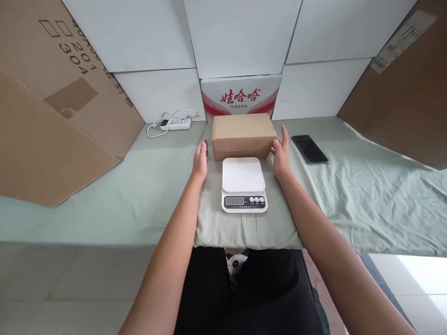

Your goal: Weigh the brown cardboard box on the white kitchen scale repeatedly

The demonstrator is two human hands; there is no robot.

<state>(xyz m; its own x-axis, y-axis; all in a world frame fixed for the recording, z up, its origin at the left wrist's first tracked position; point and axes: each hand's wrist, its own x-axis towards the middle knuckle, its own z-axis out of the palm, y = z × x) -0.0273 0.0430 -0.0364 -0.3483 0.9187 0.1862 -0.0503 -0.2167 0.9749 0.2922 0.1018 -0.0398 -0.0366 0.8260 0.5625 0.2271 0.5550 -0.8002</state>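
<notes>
While both open hands, left hand (200,160) and right hand (281,156), flank the plain box (242,135), "娃哈哈" marks the carton (240,95) behind

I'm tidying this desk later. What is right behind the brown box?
Behind the brown box stands a white carton with red lettering, against the wall. Its lower part is hidden by the box.

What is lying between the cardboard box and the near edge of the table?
In the head view, a white kitchen scale sits on the green cloth, just in front of the cardboard box.
</notes>
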